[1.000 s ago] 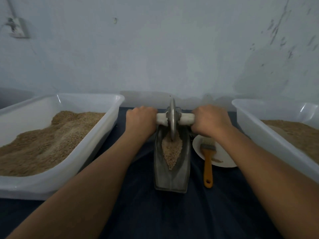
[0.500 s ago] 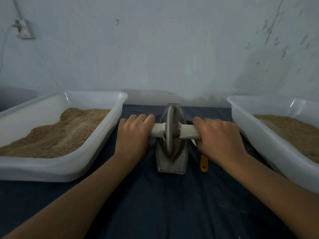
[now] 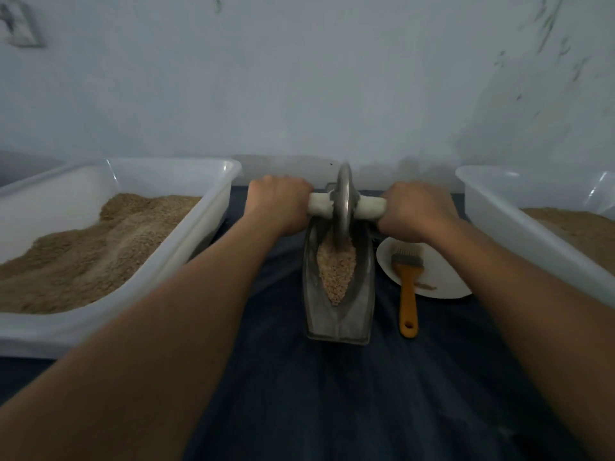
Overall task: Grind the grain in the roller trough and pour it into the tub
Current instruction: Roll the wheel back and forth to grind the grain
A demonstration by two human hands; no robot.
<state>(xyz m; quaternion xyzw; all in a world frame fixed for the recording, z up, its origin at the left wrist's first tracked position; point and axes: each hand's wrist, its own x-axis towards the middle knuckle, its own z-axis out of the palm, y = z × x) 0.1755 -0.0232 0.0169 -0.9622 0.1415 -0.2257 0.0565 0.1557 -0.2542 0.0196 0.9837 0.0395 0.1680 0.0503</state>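
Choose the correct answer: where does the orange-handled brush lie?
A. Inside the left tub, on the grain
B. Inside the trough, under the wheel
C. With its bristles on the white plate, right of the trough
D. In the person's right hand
C: the brush lies with its bristles on the white plate, just right of the trough, its handle on the dark cloth.

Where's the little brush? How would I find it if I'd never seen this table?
Start at the metal trough full of grain in the middle of the dark cloth. Just to its right lies a white plate, below the right hand. The brush rests with its grey bristles on that plate, and it is the only thing with a bright orange handle.
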